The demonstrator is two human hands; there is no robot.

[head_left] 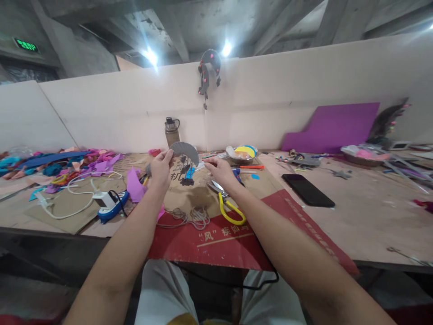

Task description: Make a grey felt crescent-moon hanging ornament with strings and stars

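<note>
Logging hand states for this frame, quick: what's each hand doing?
Left hand: closed, pinching the grey crescent cutout at its left end.
Right hand: fingers curled beside the cutout; contact cannot be told.

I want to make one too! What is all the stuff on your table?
grey crescent: one, grey, held up in the left hand, small dark pieces dangling below
scissors: one, yellow handles, under the right hand
phone: one, black, flat on the table at right
bottle: one, brownish, by the back wall
purple sheet: one, leaning on the wall
scraps: many, pink, purple, blue, far left
wall ornament: one, grey with pink dots
left hand: grip on the crescent
right hand: beside the crescent, grip unclear
</note>
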